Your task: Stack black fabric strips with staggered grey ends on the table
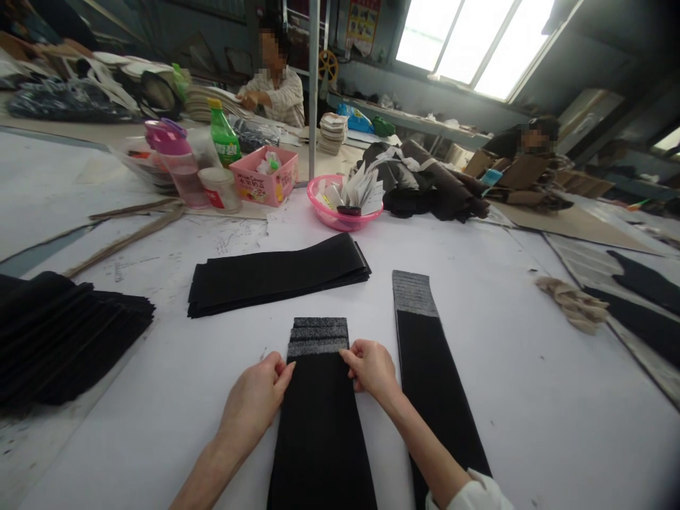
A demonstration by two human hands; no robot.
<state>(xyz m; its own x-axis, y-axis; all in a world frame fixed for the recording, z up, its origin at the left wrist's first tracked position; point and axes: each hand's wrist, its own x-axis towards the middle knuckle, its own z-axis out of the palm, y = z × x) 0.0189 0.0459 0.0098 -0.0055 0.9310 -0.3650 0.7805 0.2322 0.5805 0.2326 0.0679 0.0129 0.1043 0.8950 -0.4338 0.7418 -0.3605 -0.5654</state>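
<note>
A staggered stack of black fabric strips [321, 432] lies lengthwise in front of me, its far end showing stepped grey speckled bands. My left hand [258, 397] is closed in a pinch at the left edge of the top strip, just below the bands. At the right edge my right hand [372, 365] pinches the same strip between thumb and fingers. To the right rests a second stack of black strips [438, 382] with a similar grey banded end, partly hidden by my right forearm. Beyond my hands, another pile of black strips [276, 273] lies crosswise.
A large black fabric pile [69, 340] sits at the left. Farther back stand a pink basin [345, 219] of papers, a pink box [265, 177], a green bottle [223, 134] and a purple-lidded jug [183, 166]. A beige cloth [571, 303] lies right. Two people work behind.
</note>
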